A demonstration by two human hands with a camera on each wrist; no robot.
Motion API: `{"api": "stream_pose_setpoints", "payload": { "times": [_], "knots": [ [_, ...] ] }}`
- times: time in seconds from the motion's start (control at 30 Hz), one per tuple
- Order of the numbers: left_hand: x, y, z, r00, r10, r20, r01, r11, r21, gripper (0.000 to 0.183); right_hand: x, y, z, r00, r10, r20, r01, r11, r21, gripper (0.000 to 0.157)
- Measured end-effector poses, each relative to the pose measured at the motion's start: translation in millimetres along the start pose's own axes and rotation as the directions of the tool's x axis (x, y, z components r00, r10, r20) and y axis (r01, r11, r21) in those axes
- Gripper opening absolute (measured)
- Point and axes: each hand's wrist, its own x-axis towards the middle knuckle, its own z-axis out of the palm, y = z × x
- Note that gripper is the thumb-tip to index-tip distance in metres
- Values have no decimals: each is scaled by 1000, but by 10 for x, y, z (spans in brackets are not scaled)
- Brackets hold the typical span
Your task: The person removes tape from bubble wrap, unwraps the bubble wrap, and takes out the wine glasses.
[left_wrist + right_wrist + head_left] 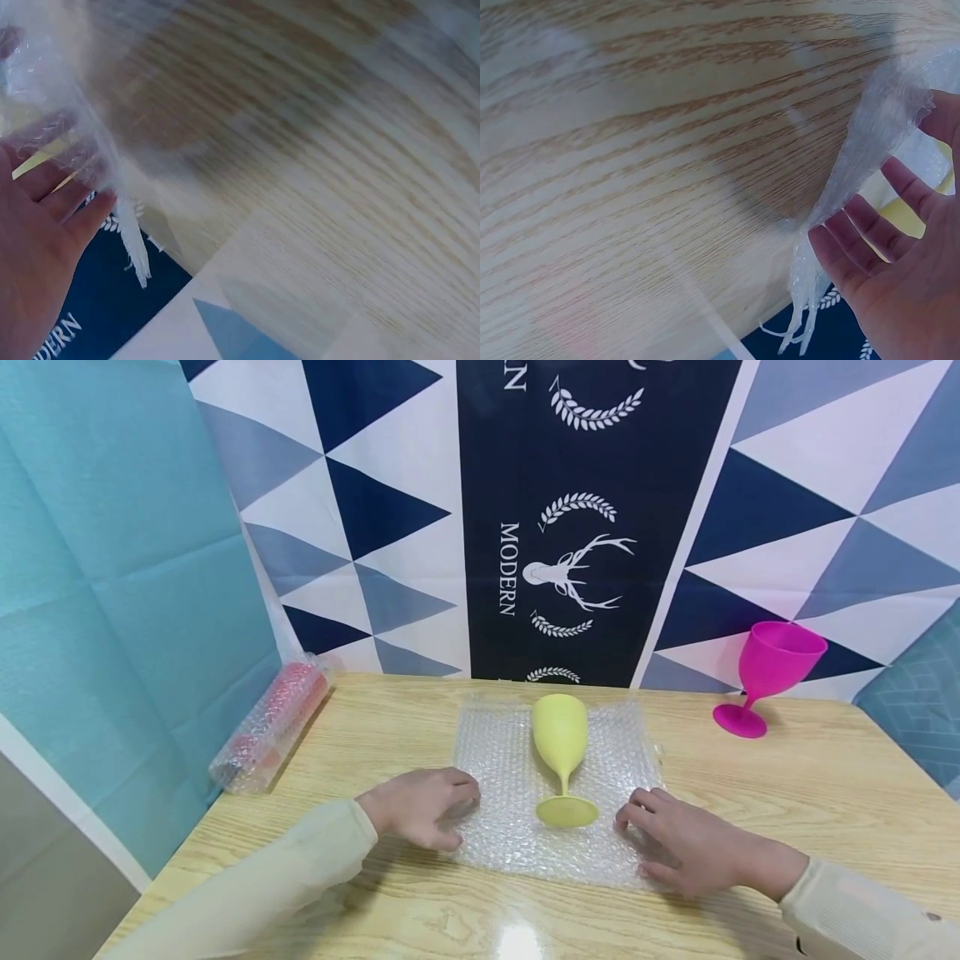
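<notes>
A yellow plastic goblet [561,735] lies on its side on a sheet of bubble wrap [502,827], its foot toward me and its bowl toward the wall. My left hand [423,806] is at the left edge of the sheet, its fingers touching the plastic, as the left wrist view shows of the wrap [49,82]. On the opposite side, my right hand [686,843] has its fingers spread and lightly bent against the right edge of the wrap [855,150]. Neither hand touches the goblet.
A pink goblet [776,664] stands upright at the back right of the wooden table [420,910]. At the back left lies a red object rolled in bubble wrap [273,722]. Patterned cloth [405,410] hangs behind the table, with turquoise cloth [135,527] at the left.
</notes>
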Motion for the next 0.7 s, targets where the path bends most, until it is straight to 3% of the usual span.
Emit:
{"api": "stream_pose_setpoints", "payload": {
  "times": [0.1,0.27,0.43,0.7],
  "knots": [
    [15,36,45,996,71,-59,-59,982,178,44,1,2,-1,1000,13,14,-13,1000,10,45],
    [21,81,111,988,131,-81,-88,914,397,41,6,7,3,1000,9,6,-9,1000,4,45],
    [19,69,148,981,179,-71,-131,891,435,42,8,14,4,1000,0,2,0,1000,1,45],
    [10,62,169,979,194,-65,-153,905,398,39,20,22,-4,1000,-12,7,12,1000,11,45]
  ]
}}
